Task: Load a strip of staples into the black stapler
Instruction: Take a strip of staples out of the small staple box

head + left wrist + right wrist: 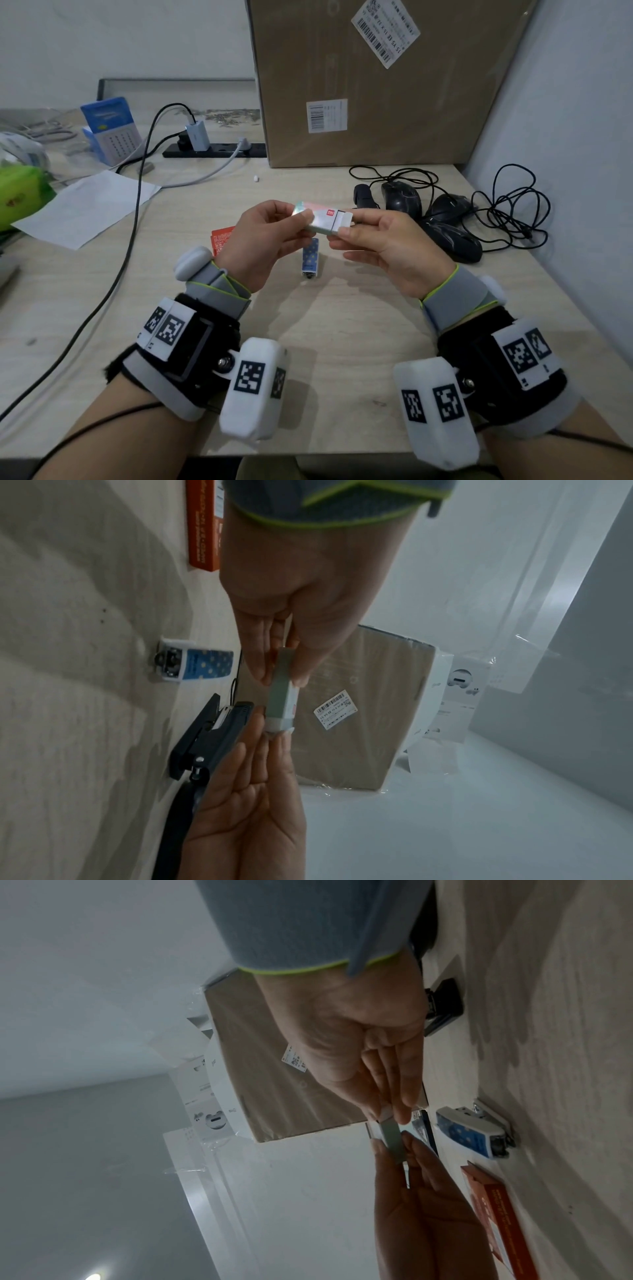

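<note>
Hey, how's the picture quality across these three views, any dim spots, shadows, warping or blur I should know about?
Head view: evenly lit and sharp, the staple box clear between the left hand and right hand; wide-angle bending curves the table edges. Left wrist view: dim, the black stapler dark, finger shadows on the table. Right wrist view: dim and soft, hand shadows on the table, a light glares at the bottom edge.

Looks like an office: a desk point(325, 342) with computer mice point(400, 198), a power strip point(215, 150), a desk calendar point(113, 133) and a shipping carton point(376, 85).
</note>
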`<state>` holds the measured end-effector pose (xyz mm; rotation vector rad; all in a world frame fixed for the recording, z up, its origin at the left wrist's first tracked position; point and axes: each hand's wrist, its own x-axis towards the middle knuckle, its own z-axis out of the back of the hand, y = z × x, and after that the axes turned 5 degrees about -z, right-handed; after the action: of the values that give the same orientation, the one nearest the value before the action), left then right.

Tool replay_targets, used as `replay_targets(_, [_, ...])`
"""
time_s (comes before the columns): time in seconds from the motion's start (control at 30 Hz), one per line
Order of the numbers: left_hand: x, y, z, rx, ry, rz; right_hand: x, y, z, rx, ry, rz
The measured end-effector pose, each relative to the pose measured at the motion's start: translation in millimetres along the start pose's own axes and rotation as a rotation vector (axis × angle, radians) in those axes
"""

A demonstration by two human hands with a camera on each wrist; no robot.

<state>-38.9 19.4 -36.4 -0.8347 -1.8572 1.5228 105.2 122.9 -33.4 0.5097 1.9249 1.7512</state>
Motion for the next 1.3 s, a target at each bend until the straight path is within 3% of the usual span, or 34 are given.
replay_targets(0.23, [1,-1,2,-0.062,-0.034,-0.002,0,1,0,0.015,-0.007,0.044])
replay_targets(0.43, [2,1,2,-0.093,-0.031,0.024,3,-1,2,-0.041,-0.136,0.105])
replay_targets(0.63, [1,1,1,-0.088,-0.024,0.035,4,-1,2,-0.016,-0.158,0.057])
replay_targets(0.9, [-4,-8,-2,-0.08,0.094,0.153,6,-1,4,0.044,-0.174,0.093])
replay_targets(1.13, [-11,-12,-3,0.088,0.34,0.149,2,0,2,-0.07,-0.122,0.155])
replay_targets(1.3, [-9,-8,-5,0.09,0.266,0.103,4,-1,4,-0.211,-0.246,0.209])
